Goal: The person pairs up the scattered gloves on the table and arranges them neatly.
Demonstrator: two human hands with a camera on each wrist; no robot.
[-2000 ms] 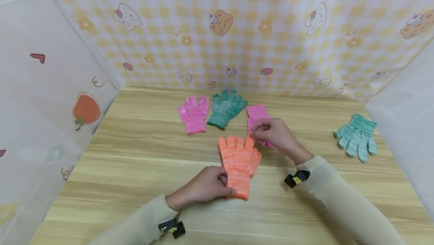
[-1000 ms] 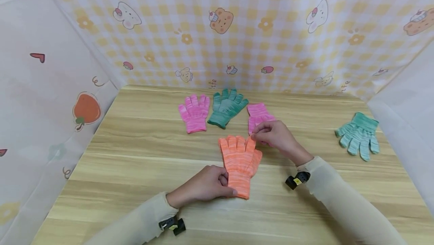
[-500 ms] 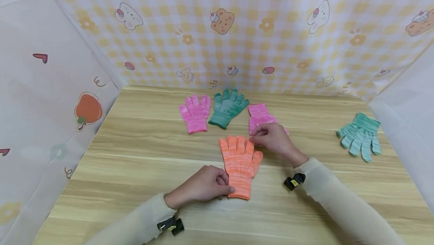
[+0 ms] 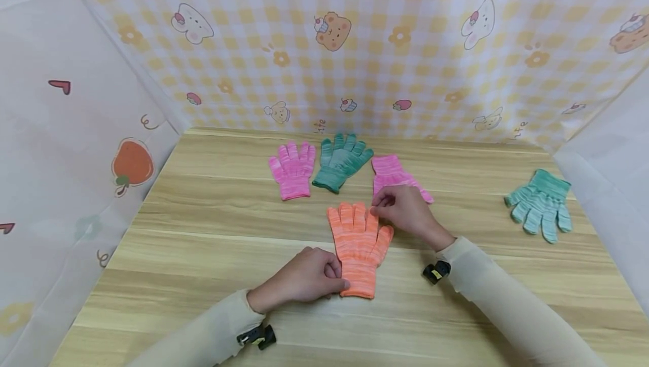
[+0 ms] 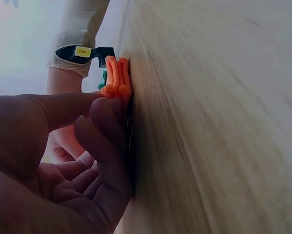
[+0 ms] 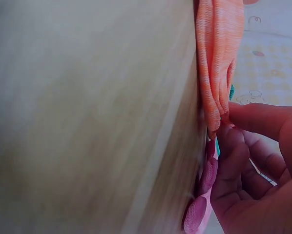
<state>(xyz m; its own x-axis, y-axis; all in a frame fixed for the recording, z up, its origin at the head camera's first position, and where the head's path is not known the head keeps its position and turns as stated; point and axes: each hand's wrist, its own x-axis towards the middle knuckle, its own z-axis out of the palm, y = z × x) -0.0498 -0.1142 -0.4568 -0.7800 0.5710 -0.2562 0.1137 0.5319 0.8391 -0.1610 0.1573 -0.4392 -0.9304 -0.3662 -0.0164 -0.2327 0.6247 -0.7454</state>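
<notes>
Orange glove (image 4: 356,246) laid flat at the middle of the desk (image 4: 203,277), fingers pointed far. Its cuff (image 4: 361,285) is pinched at the left edge by the left hand (image 4: 313,275). The tip of its index-side finger is pinched by the right hand (image 4: 408,209), by which a right-lying pink glove (image 4: 389,169) is partly covered. Farther left, another pink glove (image 4: 293,171) and a dark green glove (image 4: 342,163) are laid side by side. A pale green glove (image 4: 541,204) is placed well apart, far right, fingers pointed near.
</notes>
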